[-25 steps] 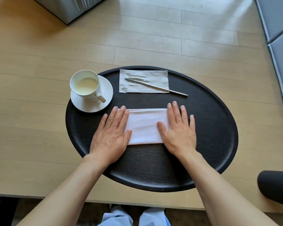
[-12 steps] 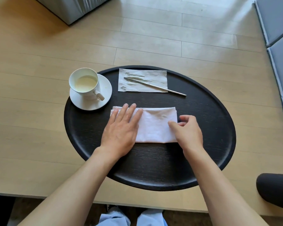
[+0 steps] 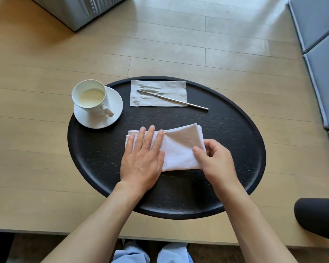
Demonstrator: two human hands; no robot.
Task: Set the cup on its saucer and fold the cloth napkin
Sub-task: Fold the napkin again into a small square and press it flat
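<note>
So the white cloth napkin [image 3: 178, 150] sits in the middle of the frame on a black oval tray [image 3: 235, 149], already folded into a strip. The left hand [image 3: 142, 158] lies flat on its left half, fingers spread and straight, so that grip is open, just pressing down, not pinching anything. The right hand [image 3: 214, 162] is at the right end of the napkin, thumb and fingers closed on the cloth's lower right edge, and that end is raised off the tray and angled up toward the upper right, so you can see a diagonal crease running across it. The cup [image 3: 90, 97] is in the left part of the frame, sitting upright on its saucer [image 3: 110, 118] with its handle pointing toward the lower right; there's a pale creamy liquid inside. The saucer rests on the tray's upper left rim, hanging a bit over the desk [image 3: 36, 130]. At the top of the tray there's a crinkled paper napkin [image 3: 171, 88] with a slim metal utensil [image 3: 178, 100] lying diagonally across it, one end sticking out onto the tray at the right. Can't tell exactly what kind of utensil it is.
</note>
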